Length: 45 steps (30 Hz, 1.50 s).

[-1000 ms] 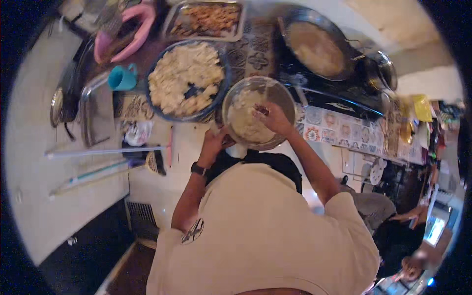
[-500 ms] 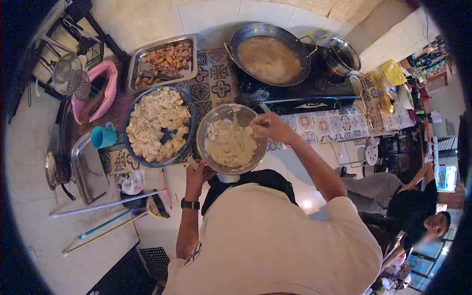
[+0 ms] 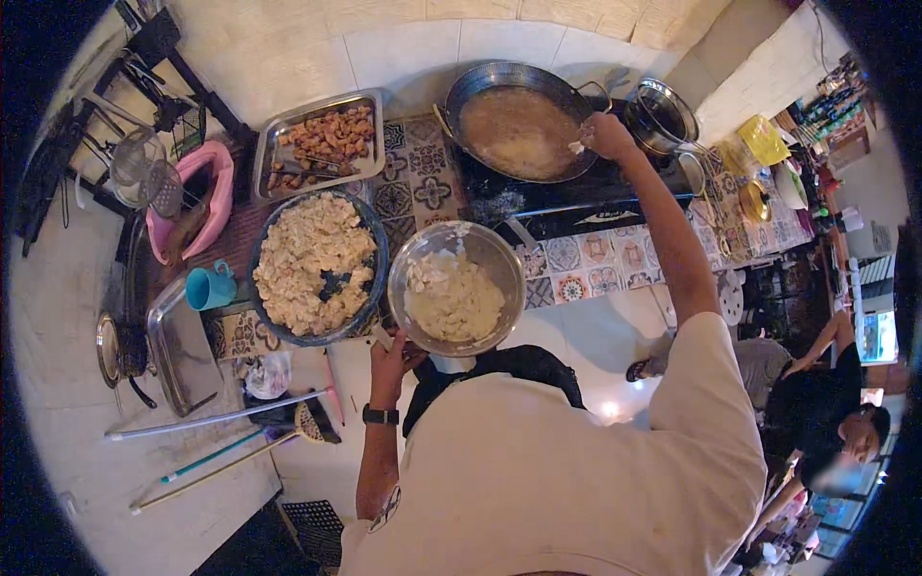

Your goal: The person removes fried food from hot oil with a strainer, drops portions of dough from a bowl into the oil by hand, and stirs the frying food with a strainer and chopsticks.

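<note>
My left hand (image 3: 389, 357) is closed on the near left edge of a mixing bowl (image 3: 517, 288), its fingers partly hidden under the bowl. Inside lie pale battered pieces (image 3: 461, 293) in wet batter. Over the right rim of a wok (image 3: 586, 165) my right hand (image 3: 607, 137) is closed around a small pale battered piece (image 3: 576, 147), which peeks out at the fingertips. Bubbling brown oil (image 3: 519, 130) fills the wok. Left of the bowl, a big dark blue basin (image 3: 377, 226) carries a heap of flour-coated pieces (image 3: 307, 259).
A metal tray (image 3: 376, 158) of browned fried pieces stands at the back left. The wok sits on a black stove (image 3: 547, 206) beside a dark pot (image 3: 663, 115). A turquoise mug (image 3: 211, 285) and pink basin (image 3: 219, 206) are at left. Another person (image 3: 816, 394) is at the right.
My right hand has gone from the mixing bowl up and right to the wok's rim, carrying a battered piece. My left hand stays at the bowl.
</note>
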Tool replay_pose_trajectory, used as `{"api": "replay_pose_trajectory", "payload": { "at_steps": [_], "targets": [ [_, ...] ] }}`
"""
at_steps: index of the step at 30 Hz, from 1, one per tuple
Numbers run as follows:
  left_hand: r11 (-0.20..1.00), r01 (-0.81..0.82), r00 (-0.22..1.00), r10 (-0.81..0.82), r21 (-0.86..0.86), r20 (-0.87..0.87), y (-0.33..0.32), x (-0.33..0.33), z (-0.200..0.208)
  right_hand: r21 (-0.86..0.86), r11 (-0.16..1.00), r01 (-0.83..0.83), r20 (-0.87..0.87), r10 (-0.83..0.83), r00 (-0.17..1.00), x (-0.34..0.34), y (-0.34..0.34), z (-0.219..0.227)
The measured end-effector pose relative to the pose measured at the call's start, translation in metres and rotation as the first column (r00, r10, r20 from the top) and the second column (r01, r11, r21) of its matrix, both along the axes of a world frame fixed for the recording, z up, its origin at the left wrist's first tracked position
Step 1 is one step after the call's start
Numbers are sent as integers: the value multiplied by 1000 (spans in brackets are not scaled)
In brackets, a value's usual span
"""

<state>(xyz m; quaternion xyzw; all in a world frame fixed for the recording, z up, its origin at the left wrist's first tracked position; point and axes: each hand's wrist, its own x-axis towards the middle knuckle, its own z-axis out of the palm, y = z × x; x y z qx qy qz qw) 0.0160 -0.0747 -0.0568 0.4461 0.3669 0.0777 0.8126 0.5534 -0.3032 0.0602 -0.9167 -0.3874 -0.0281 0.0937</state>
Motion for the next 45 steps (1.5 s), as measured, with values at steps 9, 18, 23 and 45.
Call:
{"api": "replay_pose_trajectory", "payload": {
  "at_steps": [9,18,23,45],
  "targets": [
    [979,63,996,-50,195,-74,2,-7,-1,449,875,-180,7,198,980,-139,52,19],
    [1000,11,1000,-11,-26,5,5,-4,0,-193,770,-609,-323,536,780,-310,106,-129],
    [1000,23,1000,-24,-18,-12,5,-2,6,204,732,-650,-87,675,733,-317,92,-176],
    [999,-49,999,49,6,-22,-2,10,4,94,972,-214,218,190,957,-24,-1,11]
  ]
}}
